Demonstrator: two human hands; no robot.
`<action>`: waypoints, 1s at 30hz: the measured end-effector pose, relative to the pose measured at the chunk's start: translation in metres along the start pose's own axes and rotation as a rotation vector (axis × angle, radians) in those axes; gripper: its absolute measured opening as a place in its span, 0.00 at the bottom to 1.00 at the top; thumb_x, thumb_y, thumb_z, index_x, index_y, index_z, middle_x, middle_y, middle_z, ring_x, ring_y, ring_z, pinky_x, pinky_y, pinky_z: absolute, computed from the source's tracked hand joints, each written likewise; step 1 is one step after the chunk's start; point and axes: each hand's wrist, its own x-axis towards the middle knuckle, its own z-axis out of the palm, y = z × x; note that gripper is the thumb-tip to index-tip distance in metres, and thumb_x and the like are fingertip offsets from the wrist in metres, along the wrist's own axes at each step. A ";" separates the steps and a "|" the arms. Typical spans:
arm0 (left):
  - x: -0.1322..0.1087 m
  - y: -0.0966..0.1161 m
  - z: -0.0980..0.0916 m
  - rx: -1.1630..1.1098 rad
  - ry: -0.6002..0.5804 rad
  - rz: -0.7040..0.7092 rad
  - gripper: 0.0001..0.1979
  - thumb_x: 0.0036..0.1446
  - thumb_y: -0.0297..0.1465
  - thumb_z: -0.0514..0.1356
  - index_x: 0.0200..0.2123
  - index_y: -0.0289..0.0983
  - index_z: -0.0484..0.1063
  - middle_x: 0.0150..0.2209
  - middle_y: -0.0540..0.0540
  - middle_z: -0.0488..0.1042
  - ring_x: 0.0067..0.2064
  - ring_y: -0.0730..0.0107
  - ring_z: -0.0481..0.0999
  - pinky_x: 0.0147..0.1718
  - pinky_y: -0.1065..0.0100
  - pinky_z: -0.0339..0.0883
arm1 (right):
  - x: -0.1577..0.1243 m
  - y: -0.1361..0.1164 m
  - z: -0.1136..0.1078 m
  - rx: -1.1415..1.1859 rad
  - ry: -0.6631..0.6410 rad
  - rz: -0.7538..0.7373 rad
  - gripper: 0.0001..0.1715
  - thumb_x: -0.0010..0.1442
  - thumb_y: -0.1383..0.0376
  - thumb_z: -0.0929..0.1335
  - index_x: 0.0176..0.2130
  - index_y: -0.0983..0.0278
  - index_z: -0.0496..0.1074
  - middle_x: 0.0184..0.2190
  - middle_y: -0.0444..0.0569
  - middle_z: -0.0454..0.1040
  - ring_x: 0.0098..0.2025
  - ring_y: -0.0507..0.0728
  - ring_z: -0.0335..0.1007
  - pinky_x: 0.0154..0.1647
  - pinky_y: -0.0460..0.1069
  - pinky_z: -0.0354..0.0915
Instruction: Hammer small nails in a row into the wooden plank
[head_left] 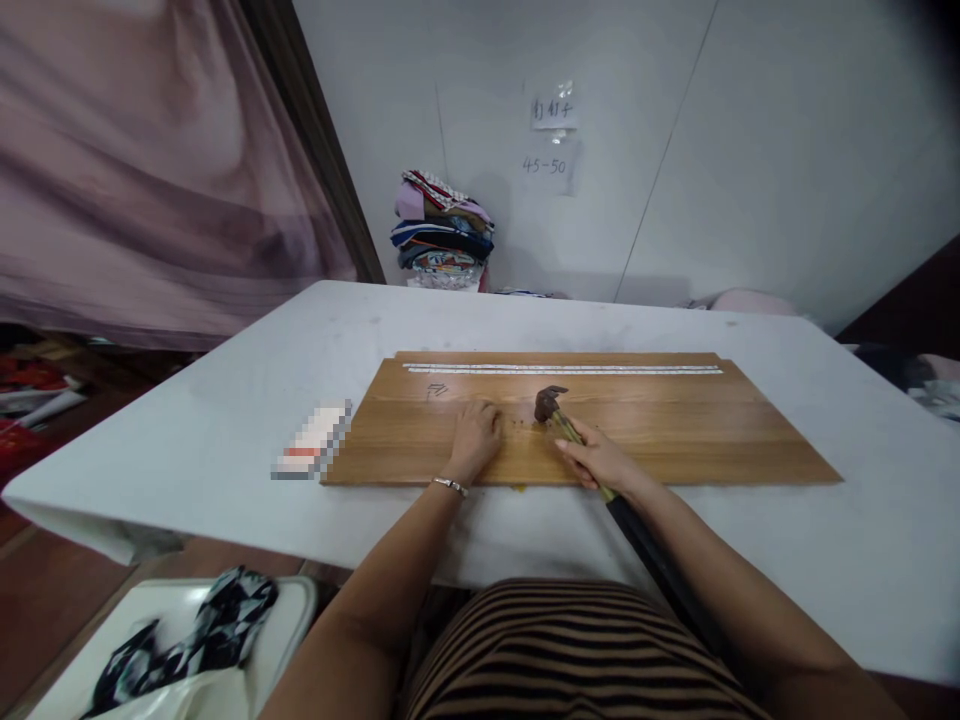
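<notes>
A claw hammer (548, 403) is held in my right hand (596, 455), with the fingers wrapped around its handle. The dark head is just over the middle of the wooden board (675, 430), and the black grip runs back toward my body. To the left of the hammer, my left hand (477, 436) lies palm down on the board, seemingly holding nothing. Several nails (436, 389) lie loose on the board beyond that hand. Small dark specks, too tiny to make out, dot the wood between my two hands.
Two narrow white strips (562, 369) lie along the board's far edge. The board is on a white-covered table (225, 430), with a blurred-out flat object (313, 440) to its left. Folded clothes (442, 235) are stacked by the wall. A white chair (292, 610) holds patterned cloth.
</notes>
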 end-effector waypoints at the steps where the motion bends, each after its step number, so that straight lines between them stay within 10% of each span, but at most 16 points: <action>1: 0.000 0.000 0.000 0.001 -0.001 -0.002 0.10 0.61 0.25 0.54 0.39 0.38 0.75 0.45 0.41 0.75 0.50 0.59 0.71 0.53 0.57 0.62 | 0.000 0.000 0.000 -0.003 0.005 -0.006 0.44 0.56 0.52 0.68 0.64 0.67 0.56 0.13 0.29 0.56 0.11 0.47 0.47 0.11 0.42 0.48; 30: 0.000 -0.002 0.001 0.000 -0.005 0.005 0.09 0.61 0.24 0.54 0.38 0.37 0.74 0.45 0.41 0.75 0.50 0.60 0.71 0.54 0.58 0.62 | -0.004 -0.005 -0.001 -0.003 0.022 0.002 0.44 0.56 0.53 0.69 0.66 0.63 0.55 0.14 0.29 0.56 0.11 0.46 0.48 0.11 0.42 0.47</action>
